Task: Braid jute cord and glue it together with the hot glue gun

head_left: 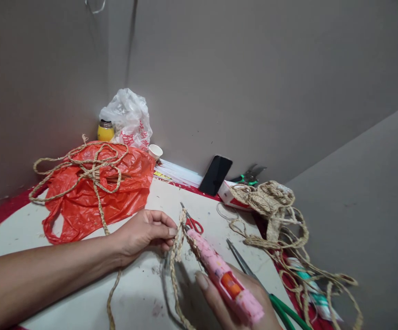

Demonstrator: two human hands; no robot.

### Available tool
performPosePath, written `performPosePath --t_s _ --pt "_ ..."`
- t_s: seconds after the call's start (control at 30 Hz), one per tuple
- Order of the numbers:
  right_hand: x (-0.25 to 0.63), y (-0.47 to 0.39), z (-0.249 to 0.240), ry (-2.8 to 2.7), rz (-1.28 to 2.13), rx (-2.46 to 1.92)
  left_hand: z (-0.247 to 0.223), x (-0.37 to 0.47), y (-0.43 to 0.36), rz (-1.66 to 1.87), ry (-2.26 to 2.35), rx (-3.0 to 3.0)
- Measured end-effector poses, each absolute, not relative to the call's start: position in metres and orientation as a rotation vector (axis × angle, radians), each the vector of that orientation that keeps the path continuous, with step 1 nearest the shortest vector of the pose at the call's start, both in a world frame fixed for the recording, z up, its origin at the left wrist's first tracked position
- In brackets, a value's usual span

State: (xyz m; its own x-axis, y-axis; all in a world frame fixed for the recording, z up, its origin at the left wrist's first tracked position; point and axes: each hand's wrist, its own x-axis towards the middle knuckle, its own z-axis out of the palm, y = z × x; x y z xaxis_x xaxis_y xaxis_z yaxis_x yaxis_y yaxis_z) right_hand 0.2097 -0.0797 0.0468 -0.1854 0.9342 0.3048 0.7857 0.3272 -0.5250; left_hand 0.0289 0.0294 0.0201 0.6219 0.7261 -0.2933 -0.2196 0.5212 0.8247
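My left hand [150, 231] pinches a braided straw cord [175, 270] between thumb and fingers, near a folded-over part of it. In my right hand [233, 298] is a pink hot glue gun [219, 268] with an orange switch on its body. Its nozzle points up and left and meets the cord beside my left fingertips; whether glue is coming out cannot be made out. Red-handled scissors [194, 224] lie just behind the nozzle, partly hidden. Long-nosed pliers with green handles [281, 309] lie to the right of my right hand.
An orange-red plastic bag [130, 188] with loose braided cord on it lies at left. Behind stand a yellow jar [106, 131], a white bag [130, 114] and a paper cup [155, 151]. A phone [215, 175] leans near the wall. Cord coils [270, 195] pile up at right.
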Motion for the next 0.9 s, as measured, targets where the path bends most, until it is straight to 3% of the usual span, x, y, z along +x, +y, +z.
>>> performPosePath --t_s 0.9 --pt "0.2109 -0.0829 0.0519 -2.032 0.458 -1.498 0.0193 0.0267 0.0366 0.654 0.670 0.851"
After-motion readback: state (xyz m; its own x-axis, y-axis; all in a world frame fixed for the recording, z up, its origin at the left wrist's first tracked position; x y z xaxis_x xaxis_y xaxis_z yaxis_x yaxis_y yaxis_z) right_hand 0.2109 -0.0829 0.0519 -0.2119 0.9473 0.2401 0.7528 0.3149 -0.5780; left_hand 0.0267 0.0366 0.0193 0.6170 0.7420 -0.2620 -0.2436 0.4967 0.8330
